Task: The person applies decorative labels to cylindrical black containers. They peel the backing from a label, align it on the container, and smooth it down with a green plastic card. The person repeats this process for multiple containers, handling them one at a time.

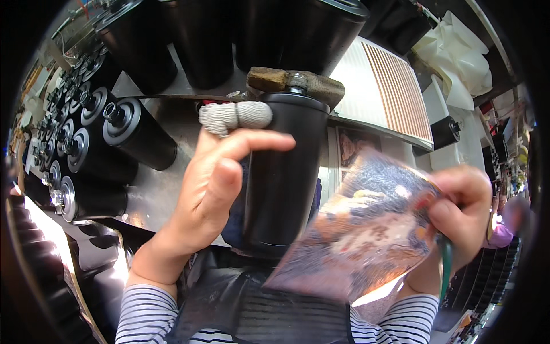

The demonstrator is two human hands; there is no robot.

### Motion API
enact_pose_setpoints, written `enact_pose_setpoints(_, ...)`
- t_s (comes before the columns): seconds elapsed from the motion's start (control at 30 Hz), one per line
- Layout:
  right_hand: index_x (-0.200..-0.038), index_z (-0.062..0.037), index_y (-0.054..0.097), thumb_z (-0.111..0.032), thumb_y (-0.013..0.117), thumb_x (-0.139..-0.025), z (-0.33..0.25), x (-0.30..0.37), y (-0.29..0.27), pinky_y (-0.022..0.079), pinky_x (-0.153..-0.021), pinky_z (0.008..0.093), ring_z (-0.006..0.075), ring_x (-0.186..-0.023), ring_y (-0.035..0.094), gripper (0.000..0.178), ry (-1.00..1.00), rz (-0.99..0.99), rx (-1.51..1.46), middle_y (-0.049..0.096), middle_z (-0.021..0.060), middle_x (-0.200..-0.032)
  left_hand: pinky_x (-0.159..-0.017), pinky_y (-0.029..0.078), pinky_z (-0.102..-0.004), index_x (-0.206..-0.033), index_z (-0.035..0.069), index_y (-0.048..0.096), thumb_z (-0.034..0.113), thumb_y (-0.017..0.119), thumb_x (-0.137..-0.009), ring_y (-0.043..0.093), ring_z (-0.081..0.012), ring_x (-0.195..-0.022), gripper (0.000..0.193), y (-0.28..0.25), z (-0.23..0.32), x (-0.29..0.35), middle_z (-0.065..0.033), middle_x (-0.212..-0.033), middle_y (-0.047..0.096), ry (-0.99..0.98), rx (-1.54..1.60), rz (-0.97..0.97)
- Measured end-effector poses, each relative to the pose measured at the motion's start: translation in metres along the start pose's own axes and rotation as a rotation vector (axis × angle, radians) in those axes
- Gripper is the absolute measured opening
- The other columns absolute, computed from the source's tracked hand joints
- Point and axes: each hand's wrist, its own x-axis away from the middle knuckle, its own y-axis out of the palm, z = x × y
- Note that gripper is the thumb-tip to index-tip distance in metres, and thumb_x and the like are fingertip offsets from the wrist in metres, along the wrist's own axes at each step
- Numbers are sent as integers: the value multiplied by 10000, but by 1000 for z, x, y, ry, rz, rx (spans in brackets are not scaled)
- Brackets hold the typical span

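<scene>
Left hand (212, 178): fingers apart, pale knit finger cover (252, 114), beside black cylinder (281, 189), contact unclear. Cylinder: between hands, long axis away from person, necked end far. Printed sheet (366, 232): left of right hand (461, 206), fingers clamped on its right edge; long axis slants lower left to upper right.

A person wears a top (146, 315) with narrow white and dark stripes, its sleeves ending on the forearms, under a smooth black apron (286, 307). The left hand (209, 175) has a pale grey ribbed knit finger cover (255, 114) cinched by a dark band (236, 115). A green band (446, 266) shows beside the right hand (463, 215).
</scene>
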Motion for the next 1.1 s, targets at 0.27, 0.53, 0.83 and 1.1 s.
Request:
enact_pose_setpoints(0.27, -975, 57, 586, -67, 616, -877, 59, -58, 26, 436, -543, 150, 22, -607, 562, 161, 251, -201, -65, 638, 19, -686, -763, 416, -270, -867, 15, 601, 209, 709, -794, 482, -145, -823, 233, 5, -5, -10, -72, -909, 521, -31, -60, 266)
enact_pose_setpoints(0.53, -832, 4, 554, -101, 641, -876, 73, -72, 36, 443, -529, 173, 40, -573, 557, 144, 171, -78, -44, 627, 31, -636, -617, 431, -184, -812, 4, 543, 99, 625, -871, 500, -46, -674, 138, 6, -20, -22, -4, -798, 484, -64, 132, 420)
enact_pose_setpoints(0.83, -839, -10, 545, -156, 626, -897, 87, -70, 48, 410, -484, 148, 30, -543, 545, 177, 160, 87, -212, 605, 20, -639, -573, 418, -187, -823, -1, 550, 210, 541, -950, 503, -46, -603, 246, 9, -25, -25, -7, -711, 514, -123, 247, 404)
enact_pose_setpoints(1.1, -843, 8, 526, -40, 644, -857, 114, 10, 58, 493, -577, 183, 81, -632, 620, 127, 375, -83, -412, 641, 57, -706, -729, 470, -191, -816, -4, 569, 97, 774, -747, 547, -59, -741, 239, 13, -26, 50, 13, -813, 518, -379, 319, 183)
